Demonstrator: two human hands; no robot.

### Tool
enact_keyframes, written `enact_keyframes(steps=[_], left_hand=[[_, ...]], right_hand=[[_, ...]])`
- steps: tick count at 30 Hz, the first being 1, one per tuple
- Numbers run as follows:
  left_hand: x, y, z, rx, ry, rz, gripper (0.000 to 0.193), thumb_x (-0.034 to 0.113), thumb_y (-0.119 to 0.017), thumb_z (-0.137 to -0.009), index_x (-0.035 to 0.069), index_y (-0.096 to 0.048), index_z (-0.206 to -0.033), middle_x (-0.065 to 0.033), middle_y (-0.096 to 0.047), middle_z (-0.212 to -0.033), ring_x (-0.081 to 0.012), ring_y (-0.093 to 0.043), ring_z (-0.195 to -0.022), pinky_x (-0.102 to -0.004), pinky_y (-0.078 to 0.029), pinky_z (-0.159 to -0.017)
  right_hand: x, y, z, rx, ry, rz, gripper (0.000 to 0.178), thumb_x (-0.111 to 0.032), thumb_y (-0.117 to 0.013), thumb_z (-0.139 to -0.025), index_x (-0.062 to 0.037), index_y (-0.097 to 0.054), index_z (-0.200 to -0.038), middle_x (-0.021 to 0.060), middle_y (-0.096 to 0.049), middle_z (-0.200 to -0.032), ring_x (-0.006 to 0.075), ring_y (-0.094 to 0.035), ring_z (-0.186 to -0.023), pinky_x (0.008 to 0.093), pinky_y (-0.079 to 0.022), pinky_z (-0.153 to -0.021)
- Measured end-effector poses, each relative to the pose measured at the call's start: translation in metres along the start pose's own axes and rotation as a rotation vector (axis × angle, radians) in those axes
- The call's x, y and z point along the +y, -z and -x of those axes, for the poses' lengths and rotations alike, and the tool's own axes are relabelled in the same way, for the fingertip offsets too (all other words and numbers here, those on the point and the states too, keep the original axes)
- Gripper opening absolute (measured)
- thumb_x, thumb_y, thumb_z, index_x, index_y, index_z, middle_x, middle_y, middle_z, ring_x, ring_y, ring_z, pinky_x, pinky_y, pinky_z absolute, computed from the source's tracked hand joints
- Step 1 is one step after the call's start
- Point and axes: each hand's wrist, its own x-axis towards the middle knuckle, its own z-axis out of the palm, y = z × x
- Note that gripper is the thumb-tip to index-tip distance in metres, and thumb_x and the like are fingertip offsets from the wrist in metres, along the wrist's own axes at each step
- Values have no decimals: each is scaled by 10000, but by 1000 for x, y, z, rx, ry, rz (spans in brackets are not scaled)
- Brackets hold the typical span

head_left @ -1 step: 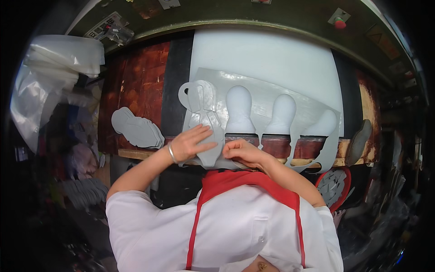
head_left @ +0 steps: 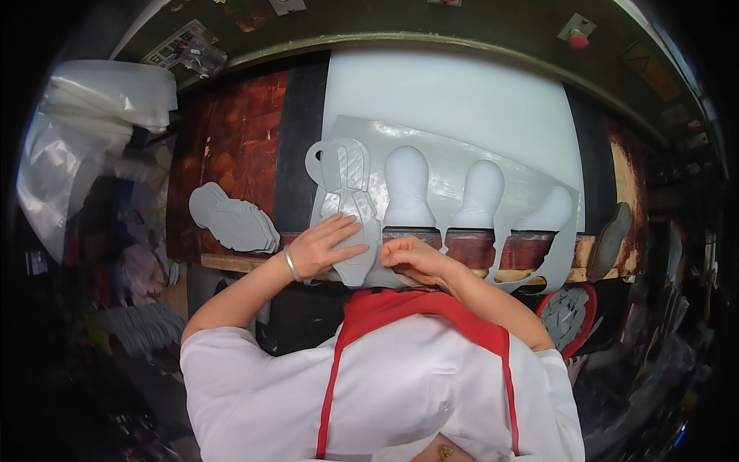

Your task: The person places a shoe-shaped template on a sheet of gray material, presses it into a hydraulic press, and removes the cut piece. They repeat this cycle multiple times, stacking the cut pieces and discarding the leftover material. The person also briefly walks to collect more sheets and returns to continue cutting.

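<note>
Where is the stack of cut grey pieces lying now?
In the head view, the stack lies on the brown bench at the person's left, beyond the left hand and beside the grey sheet.

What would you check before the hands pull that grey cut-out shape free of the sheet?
1. Left hand flat on the cut-out: ok.
2. Right hand at the sheet's near edge beside the cut-out: ok.
3. Right hand's grip on the sheet: cannot tell, its fingers curl under.
4. Cut-out fully cut loose all round: cannot tell.
5. Sheet lying flat on the white board: ok at the far side; its near strips hang over the table edge.
6. Room on the pile of cut shapes at the left: ok.
</note>
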Motion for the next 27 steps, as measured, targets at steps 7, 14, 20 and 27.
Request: enact_keyframes(steps=[7, 14, 20, 27], left_hand=[[-3, -17, 29, -21, 191, 236, 624, -7, -661, -661, 142, -553, -1258, -170, -498, -1329, -352, -464, -1258, -506, -347, -1080], [-19, 51, -5, 767, 930, 629, 267, 28, -696, -807, 2, -628, -1063, -75, -685, -973, -136, -622, -865, -298, -504, -793], [-29, 185, -58, 1351, 377, 727, 264, 148, -670, -895, -1, -612, -1106, -57, -656, -1026, -133, -616, -904, -278, -502, -829], [1, 258, -152, 1212, 223, 695, 253, 222, -718, -866, 15, -653, -997, -28, -677, -928, -100, -618, -824, -234, -500, -743]], right_hand=[[5, 0, -8, -75, 129, -194, 106, -92, -578, -723, -26, -518, -666, 43, -455, -675, 146, -423, -654, 275, -357, -643], [-10, -14, 2, 117, 129, 363, 31, -35, -600, -819, -5, -600, -830, 66, -644, -897, 115, -611, -886, 259, -476, -765], [-45, -18, 30, 213, 170, 752, 144, -77, -638, -842, 31, -595, -927, 50, -642, -819, 84, -593, -759, 246, -487, -705], [-105, -20, 64, 267, 457, 472, 121, -45, -570, -919, 36, -560, -1008, 102, -667, -917, 152, -661, -791, 264, -553, -695]])
